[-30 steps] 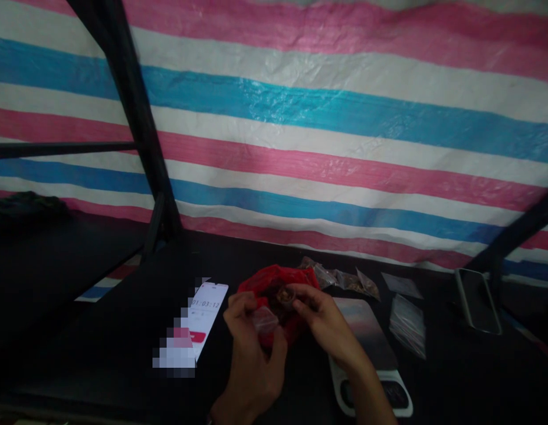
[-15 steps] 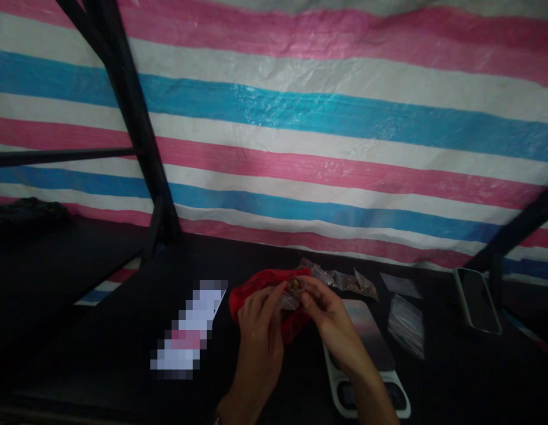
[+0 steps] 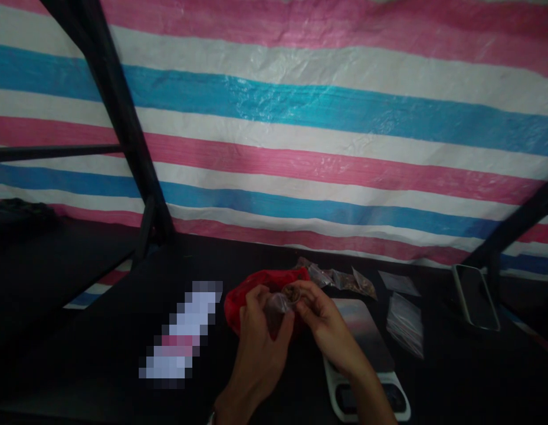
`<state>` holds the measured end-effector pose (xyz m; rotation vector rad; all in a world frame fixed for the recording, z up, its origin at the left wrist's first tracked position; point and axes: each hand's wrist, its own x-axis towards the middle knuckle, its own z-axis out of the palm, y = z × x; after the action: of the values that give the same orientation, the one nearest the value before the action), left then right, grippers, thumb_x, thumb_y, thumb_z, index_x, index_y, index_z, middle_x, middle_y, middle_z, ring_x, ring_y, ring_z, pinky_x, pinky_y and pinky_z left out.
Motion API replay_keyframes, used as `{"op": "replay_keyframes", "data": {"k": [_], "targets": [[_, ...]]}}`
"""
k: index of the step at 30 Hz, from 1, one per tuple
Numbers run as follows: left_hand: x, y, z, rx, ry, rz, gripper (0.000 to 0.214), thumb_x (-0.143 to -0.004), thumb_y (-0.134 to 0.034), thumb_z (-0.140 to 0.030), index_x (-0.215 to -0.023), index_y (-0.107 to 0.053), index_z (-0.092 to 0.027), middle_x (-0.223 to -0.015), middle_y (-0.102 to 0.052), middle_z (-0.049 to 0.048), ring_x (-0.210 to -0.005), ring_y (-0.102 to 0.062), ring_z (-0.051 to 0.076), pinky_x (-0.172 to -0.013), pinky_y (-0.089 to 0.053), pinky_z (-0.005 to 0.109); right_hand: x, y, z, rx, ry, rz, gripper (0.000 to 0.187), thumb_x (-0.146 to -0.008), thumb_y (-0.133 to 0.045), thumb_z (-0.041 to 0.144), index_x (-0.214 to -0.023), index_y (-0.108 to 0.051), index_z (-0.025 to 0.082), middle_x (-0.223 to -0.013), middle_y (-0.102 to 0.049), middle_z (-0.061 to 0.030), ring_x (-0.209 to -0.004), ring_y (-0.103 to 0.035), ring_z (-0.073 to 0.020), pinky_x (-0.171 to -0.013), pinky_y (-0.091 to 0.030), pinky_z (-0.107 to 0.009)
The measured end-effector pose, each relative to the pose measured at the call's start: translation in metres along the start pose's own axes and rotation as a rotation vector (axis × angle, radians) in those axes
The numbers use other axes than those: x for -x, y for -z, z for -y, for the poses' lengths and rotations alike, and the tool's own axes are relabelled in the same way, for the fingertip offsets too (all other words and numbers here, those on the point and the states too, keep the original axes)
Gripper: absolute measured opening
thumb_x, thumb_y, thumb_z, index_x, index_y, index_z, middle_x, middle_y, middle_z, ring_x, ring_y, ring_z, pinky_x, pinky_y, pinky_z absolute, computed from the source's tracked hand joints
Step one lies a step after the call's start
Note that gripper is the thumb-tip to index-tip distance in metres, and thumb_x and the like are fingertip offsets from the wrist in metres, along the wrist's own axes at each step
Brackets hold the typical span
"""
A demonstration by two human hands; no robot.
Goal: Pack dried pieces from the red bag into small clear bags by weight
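Small clear pouch [image 3: 277, 305] held above the red bag [image 3: 249, 293], pinched by left hand [image 3: 261, 345]; right hand [image 3: 323, 319] pinches brownish bits [image 3: 292, 291] at its mouth — filling step, likely. Next move calls for keeping the mouth open. Scale [image 3: 366, 354] at 4 o'clock. Contents dim, hard to identify.

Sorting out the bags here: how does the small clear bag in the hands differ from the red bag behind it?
The small clear bag is see-through, while the red bag is coloured and opaque. The small clear bag is lifted, pinched by the left hand and right hand, while the red bag lies on the dark table. The small clear bag is much smaller than the red bag. Both look like thin, crumpled plastic.
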<state>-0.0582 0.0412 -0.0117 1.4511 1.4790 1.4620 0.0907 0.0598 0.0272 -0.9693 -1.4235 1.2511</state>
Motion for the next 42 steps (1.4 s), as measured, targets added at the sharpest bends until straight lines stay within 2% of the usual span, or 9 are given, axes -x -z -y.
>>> {"op": "replay_keyframes", "data": {"k": [2,5,7,15,23,29,35,38,42], "targets": [[-0.001,0.0,-0.004,-0.044,0.039,0.008,0.055,-0.086,-0.072,-0.051,-0.129,-0.056,-0.02,-0.126,-0.066,0.0146,-0.12,-0.06,0.036,-0.106,-0.048,0.061,0.001,0.003,0.001,-0.023,-0.004,-0.008,0.029,-0.092,-0.069,0.034,-0.12,-0.067,0.028,-0.124,-0.076,-0.0059,-0.122,-0.069,-0.0241,-0.111,-0.05,-0.04],[-0.002,0.001,-0.01,-0.096,0.054,0.064,0.047,-0.09,-0.064,-0.056,-0.122,-0.061,-0.021,-0.123,-0.067,0.0126,-0.117,-0.057,0.036,-0.106,-0.046,0.063,0.003,0.006,0.002,-0.065,0.012,-0.015,0.029,-0.092,-0.072,0.036,-0.119,-0.068,0.028,-0.122,-0.076,-0.0062,-0.119,-0.07,-0.0245,-0.109,-0.051,-0.04],[-0.003,0.002,-0.011,-0.093,0.023,0.075,0.043,-0.092,-0.06,-0.055,-0.119,-0.065,-0.022,-0.123,-0.066,0.0121,-0.119,-0.056,0.036,-0.109,-0.043,0.064,0.003,0.007,0.003,-0.069,0.011,-0.019,0.028,-0.091,-0.073,0.034,-0.118,-0.069,0.028,-0.121,-0.076,-0.0059,-0.118,-0.07,-0.0244,-0.109,-0.05,-0.04],[-0.006,0.007,-0.006,-0.024,-0.058,0.019,0.035,-0.086,-0.069,-0.044,-0.116,-0.073,-0.027,-0.122,-0.063,0.0102,-0.124,-0.057,0.034,-0.111,-0.046,0.06,0.007,0.01,0.008,-0.016,0.025,0.033,0.029,-0.089,-0.071,0.023,-0.117,-0.069,0.028,-0.119,-0.076,-0.0052,-0.114,-0.071,-0.0234,-0.107,-0.051,-0.041],[-0.01,0.013,-0.002,-0.029,-0.139,0.181,0.038,-0.094,-0.063,-0.033,-0.131,-0.073,-0.033,-0.125,-0.071,0.0076,-0.12,-0.06,0.031,-0.11,-0.049,0.055,0.008,0.007,0.011,0.001,0.013,0.038,0.028,-0.088,-0.074,0.027,-0.115,-0.067,0.026,-0.116,-0.074,-0.0047,-0.11,-0.071,-0.0218,-0.102,-0.052,-0.037],[-0.012,0.017,-0.001,-0.075,-0.183,0.224,0.043,-0.098,-0.059,-0.028,-0.139,-0.07,-0.033,-0.132,-0.074,0.0063,-0.114,-0.062,0.029,-0.106,-0.052,0.051,0.008,-0.001,0.012,-0.142,-0.036,0.079,0.031,-0.085,-0.081,0.031,-0.112,-0.065,0.027,-0.114,-0.073,-0.002,-0.108,-0.071,-0.019,-0.095,-0.052,-0.031],[-0.013,0.021,0.009,-0.125,-0.24,0.25,0.052,-0.098,-0.059,-0.024,-0.148,-0.062,-0.038,-0.15,-0.064,0.0044,-0.134,-0.059,0.028,-0.115,-0.049,0.05,0.006,-0.002,0.017,-0.183,-0.141,0.008,0.033,-0.075,-0.085,0.026,-0.103,-0.069,0.026,-0.104,-0.073,0.0009,-0.104,-0.069,-0.0193,-0.091,-0.05,-0.03],[-0.015,0.02,0.009,-0.095,-0.192,0.228,0.054,-0.095,-0.063,-0.027,-0.148,-0.061,-0.036,-0.144,-0.065,0.006,-0.137,-0.06,0.027,-0.118,-0.048,0.048,0.004,-0.002,0.015,-0.151,-0.124,-0.034,0.031,-0.072,-0.084,0.025,-0.1,-0.071,0.025,-0.104,-0.074,0.0001,-0.107,-0.069,-0.0219,-0.095,-0.05,-0.034],[-0.015,0.02,0.005,-0.021,-0.002,0.217,0.051,-0.088,-0.071,-0.03,-0.139,-0.064,-0.028,-0.13,-0.072,0.0072,-0.124,-0.069,0.028,-0.113,-0.052,0.048,0.003,-0.003,0.013,-0.115,-0.126,-0.047,0.029,-0.074,-0.082,0.026,-0.1,-0.071,0.025,-0.106,-0.076,-0.002,-0.11,-0.069,-0.0245,-0.098,-0.05,-0.037]]}}
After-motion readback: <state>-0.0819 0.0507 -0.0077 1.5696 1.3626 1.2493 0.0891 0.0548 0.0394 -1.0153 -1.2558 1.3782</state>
